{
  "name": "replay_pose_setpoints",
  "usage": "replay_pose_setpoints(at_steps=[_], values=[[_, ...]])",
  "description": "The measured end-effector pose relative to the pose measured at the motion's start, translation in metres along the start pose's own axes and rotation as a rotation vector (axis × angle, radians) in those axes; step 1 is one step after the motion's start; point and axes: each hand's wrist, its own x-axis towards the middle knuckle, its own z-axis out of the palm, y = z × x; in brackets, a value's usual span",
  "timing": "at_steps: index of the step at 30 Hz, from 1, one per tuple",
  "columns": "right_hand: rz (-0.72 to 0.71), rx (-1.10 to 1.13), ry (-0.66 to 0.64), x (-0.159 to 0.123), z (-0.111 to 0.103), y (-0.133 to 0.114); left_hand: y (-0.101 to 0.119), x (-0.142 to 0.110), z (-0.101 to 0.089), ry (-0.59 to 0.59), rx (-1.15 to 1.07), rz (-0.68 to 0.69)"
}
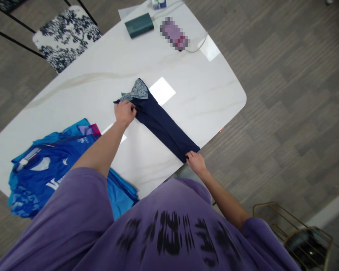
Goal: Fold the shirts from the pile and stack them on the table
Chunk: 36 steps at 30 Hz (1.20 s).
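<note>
Navy trousers (164, 122) lie on the table, narrowed lengthwise into a strip slanting from upper left to the near edge. At their upper end a grey-blue paisley piece of fabric (139, 89) spreads out. My left hand (124, 113) is closed on the dark cloth just below that patterned part. Down at the hem end, by the table edge, my right hand (196, 162) pinches the corner of the trousers. A pile of blue jerseys (64, 150) lies to the left, partly hidden behind my left arm.
The white marbled table (214, 88) has a rounded right corner. Toward its far end are a dark green box (139, 25), a blurred purple object (173, 34) and a cable. A patterned chair (67, 37) stands at the far left, a gold wire rack (296, 226) at lower right.
</note>
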Motion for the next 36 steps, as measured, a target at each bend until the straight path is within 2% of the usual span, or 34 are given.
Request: replay_pose_setpoints(at_steps=[4,6,9,13,15,19,21,23,25,29,31,33,36], values=[[0.006,-0.013,0.013,0.006,-0.008,-0.008,0.032,-0.015,0.004,0.111,-0.049,0.014],[0.003,-0.009,0.072,0.012,-0.018,-0.009,0.054,-0.02,0.012,0.072,-0.081,0.089],[0.02,-0.024,0.133,0.026,-0.03,-0.006,0.08,-0.025,0.035,-0.027,-0.094,0.194],[0.045,-0.079,0.067,0.046,-0.031,-0.001,0.09,-0.028,0.062,-0.066,-0.105,0.207],[0.033,-0.106,0.032,0.049,-0.029,0.0,0.091,-0.029,0.064,-0.063,-0.079,0.202],[-0.027,-0.174,-0.03,0.042,-0.038,0.0,0.105,-0.047,0.052,-0.058,0.04,0.203],[-0.08,-0.206,-0.058,0.038,-0.048,0.004,0.118,-0.071,0.048,-0.031,0.032,0.215],[-0.15,-0.236,-0.077,0.037,-0.061,0.013,0.132,-0.107,0.051,-0.025,-0.019,0.224],[-0.231,-0.266,-0.094,0.038,-0.073,0.027,0.145,-0.151,0.063,-0.071,-0.064,0.196],[-0.4,-0.353,-0.143,0.046,-0.091,0.06,0.177,-0.243,0.096,-0.244,-0.102,0.089],[-0.491,-0.42,-0.189,0.049,-0.097,0.074,0.197,-0.281,0.108,-0.297,-0.115,0.054],[-0.576,-0.484,-0.243,0.049,-0.103,0.086,0.217,-0.309,0.116,-0.317,-0.123,0.024],[-0.672,-0.553,-0.291,0.045,-0.111,0.098,0.241,-0.333,0.121,-0.308,-0.117,-0.033]])
